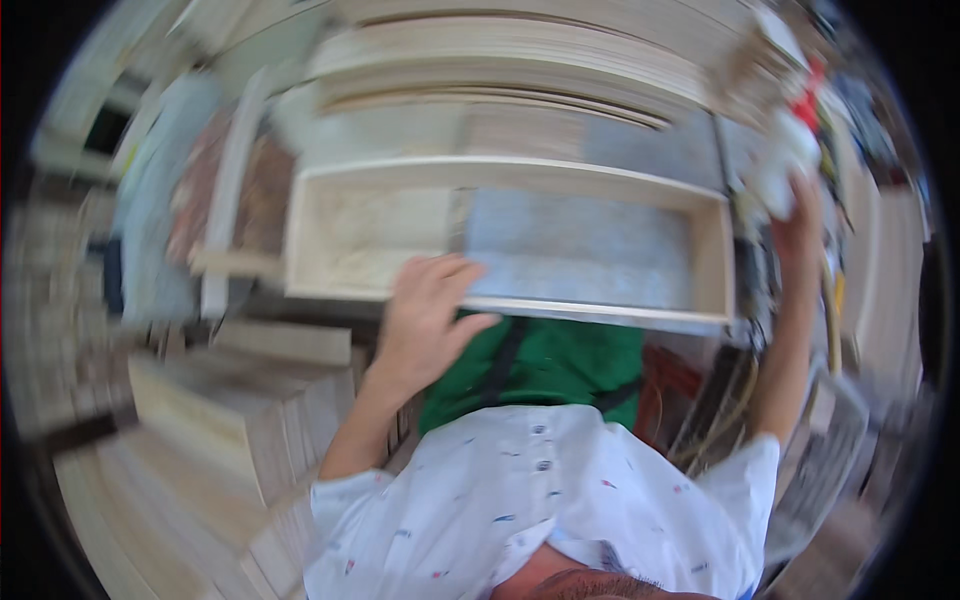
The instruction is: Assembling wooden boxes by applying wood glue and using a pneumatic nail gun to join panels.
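One right hand (797, 215), closed around a white bottle (785, 160) with red top (808, 95), blurred, near the frame's right end. One left hand (432, 305), well apart from the other, at the near rail of a shallow rectangular wooden frame (520, 174); clamped or merely resting, impossible to tell. Frame location: lengthwise before green cloth (575, 360). Beyond: stacked pale boards (500, 50).

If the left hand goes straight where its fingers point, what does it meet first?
Probably the far wall of the wooden frame, across from the left hand; depth is unclear, so the hand might pass above.
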`<state>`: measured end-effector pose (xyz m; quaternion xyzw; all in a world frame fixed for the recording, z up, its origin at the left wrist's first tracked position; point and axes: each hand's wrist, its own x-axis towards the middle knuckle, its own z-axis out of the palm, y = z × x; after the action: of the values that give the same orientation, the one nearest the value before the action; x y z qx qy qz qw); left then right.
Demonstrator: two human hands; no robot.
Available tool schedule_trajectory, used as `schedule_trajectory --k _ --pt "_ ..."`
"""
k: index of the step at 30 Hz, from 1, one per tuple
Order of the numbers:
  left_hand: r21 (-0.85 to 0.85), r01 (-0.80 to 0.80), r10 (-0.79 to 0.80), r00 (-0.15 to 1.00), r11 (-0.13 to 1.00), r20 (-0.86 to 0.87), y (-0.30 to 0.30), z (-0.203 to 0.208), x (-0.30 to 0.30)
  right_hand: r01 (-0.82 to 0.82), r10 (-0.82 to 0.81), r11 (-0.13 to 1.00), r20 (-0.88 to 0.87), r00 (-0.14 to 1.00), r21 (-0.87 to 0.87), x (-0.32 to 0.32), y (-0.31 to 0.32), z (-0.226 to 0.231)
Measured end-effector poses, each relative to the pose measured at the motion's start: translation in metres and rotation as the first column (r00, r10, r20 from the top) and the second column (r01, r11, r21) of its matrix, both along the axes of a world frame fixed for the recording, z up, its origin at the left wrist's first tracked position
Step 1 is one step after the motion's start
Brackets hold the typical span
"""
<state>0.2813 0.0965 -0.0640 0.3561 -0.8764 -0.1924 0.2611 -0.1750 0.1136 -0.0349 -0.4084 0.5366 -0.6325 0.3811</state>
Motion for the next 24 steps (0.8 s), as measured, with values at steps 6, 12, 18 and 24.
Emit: schedule_trajectory --k 6,12,18,24 --pt "0.478 0.278 0.112 0.762 0.833 -0.638 0.023 -0.002 -0.035 -0.386 0.407 0.913 -0.363 0.838 0.133 0.185 0.017 0.025" --pt "0.639 0.367 0.522 0.374 0.676 -0.767 0.026 -0.012 -0.011 -0.532 0.539 0.842 -0.131 0.832 0.087 0.267 0.0 -0.002" --pt "0.5 0.155 0.456 0.246 0.852 -0.855 0.015 -0.013 0.008 -0.412 0.396 0.901 0.651 0.648 -0.138 0.339 0.012 -0.044" --pt "0.526 0.144 0.483 0.254 0.838 -0.838 0.012 -0.022 0.015 -0.49 0.364 0.868 0.783 0.504 -0.087 0.352 -0.001 -0.029"
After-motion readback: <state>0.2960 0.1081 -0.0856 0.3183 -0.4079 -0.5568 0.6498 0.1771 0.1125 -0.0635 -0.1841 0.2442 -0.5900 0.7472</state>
